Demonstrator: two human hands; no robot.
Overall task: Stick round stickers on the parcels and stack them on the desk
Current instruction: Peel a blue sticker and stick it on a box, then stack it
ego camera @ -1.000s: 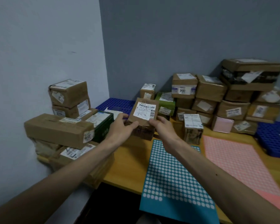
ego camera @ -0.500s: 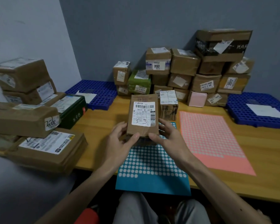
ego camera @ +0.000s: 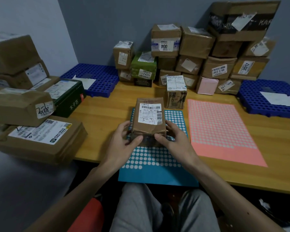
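Observation:
A small brown parcel (ego camera: pixel 149 118) with a white barcode label marked "3-3" sits on the blue sheet of round white stickers (ego camera: pixel 156 159) at the desk's front middle. My left hand (ego camera: pixel 122 139) grips its left near corner, thumb on the front face. My right hand (ego camera: pixel 172 139) grips the right near corner the same way. A pink sticker sheet (ego camera: pixel 223 131) lies flat to the right of the blue one.
A tall stack of parcels (ego camera: pixel 199 54) stands against the back wall, and one small taped box (ego camera: pixel 176 92) is just behind the held parcel. More parcels (ego camera: pixel 28 101) are piled at the left. Blue perforated trays (ego camera: pixel 97 79) (ego camera: pixel 271 101) lie at both back corners of the wooden desk (ego camera: pixel 104 118).
Both hands brought the parcel from the back of the desk toward me and lowered it onto the blue sticker sheet. The camera tilted down.

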